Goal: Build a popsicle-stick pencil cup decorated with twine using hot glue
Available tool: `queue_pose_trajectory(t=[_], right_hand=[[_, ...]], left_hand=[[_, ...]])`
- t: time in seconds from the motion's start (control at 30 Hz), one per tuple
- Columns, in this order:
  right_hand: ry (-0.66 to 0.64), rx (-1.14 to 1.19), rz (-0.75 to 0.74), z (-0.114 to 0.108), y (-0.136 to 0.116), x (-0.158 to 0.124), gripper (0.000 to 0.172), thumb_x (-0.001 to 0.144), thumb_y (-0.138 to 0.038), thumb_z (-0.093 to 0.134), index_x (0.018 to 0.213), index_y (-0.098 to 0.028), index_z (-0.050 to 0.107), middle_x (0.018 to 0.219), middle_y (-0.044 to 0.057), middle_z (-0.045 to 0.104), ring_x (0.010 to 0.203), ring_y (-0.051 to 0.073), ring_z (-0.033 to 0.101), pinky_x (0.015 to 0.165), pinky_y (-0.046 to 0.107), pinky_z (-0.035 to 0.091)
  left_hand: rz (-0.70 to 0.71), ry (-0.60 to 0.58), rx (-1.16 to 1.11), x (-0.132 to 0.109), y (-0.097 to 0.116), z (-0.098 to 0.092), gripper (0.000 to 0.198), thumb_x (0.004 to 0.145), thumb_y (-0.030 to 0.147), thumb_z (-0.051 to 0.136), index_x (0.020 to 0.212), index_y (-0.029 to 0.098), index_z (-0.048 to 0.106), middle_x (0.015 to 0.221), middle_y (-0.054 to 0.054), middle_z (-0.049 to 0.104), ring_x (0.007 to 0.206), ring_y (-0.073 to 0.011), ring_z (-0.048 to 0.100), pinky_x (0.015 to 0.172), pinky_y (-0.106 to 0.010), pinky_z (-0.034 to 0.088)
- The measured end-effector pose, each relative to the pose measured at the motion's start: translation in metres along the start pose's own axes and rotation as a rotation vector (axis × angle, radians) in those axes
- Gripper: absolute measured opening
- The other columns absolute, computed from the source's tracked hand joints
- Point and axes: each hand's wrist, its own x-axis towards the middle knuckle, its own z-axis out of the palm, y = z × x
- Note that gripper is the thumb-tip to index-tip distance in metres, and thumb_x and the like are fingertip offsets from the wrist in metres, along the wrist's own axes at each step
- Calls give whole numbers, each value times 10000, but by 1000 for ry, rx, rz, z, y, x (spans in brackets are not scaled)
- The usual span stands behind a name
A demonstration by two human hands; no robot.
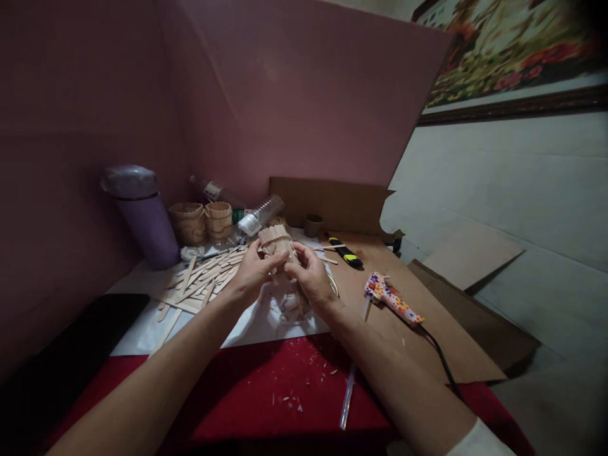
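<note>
At the middle of the view, over the worktop (pixel 251 405), I have one stick piece (pixel 275 234), a thin band across it, held between the fingers of my left hand (pixel 256 271) and right hand (pixel 311 275). To the left lies one pile of sticks (pixel 216 275), too overlapped to count. Behind it stand two cups (pixel 218 225) and one purple flask (pixel 147 225). To the right: one cutter (pixel 350 254), one flowered glue gun (pixel 392 301), one clear glue stick (pixel 348 394).
</note>
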Motion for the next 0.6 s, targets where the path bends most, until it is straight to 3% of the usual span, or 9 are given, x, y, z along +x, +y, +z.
queue_pose_trajectory(t=[0.37, 0.6], right_hand=[[-3, 74, 38, 0, -5, -2, 572, 608, -265, 639, 1175, -206, 588, 1178, 86, 689, 1080, 265, 635, 964, 402, 500], [-3, 97, 10, -2, -4, 0, 539, 604, -274, 647, 1137, -198, 619, 1106, 85, 706, 1021, 258, 643, 925, 402, 509]], left_hand=[[14, -87, 8, 1, 0, -7, 756, 605, 402, 891, 1246, 191, 549, 1148, -127, 678, 885, -241, 687, 640, -330, 567], [8, -119, -42, 0, 3, -6, 635, 687, 385, 819, 1232, 184, 563, 1156, -118, 666, 874, -212, 671, 648, -320, 573]])
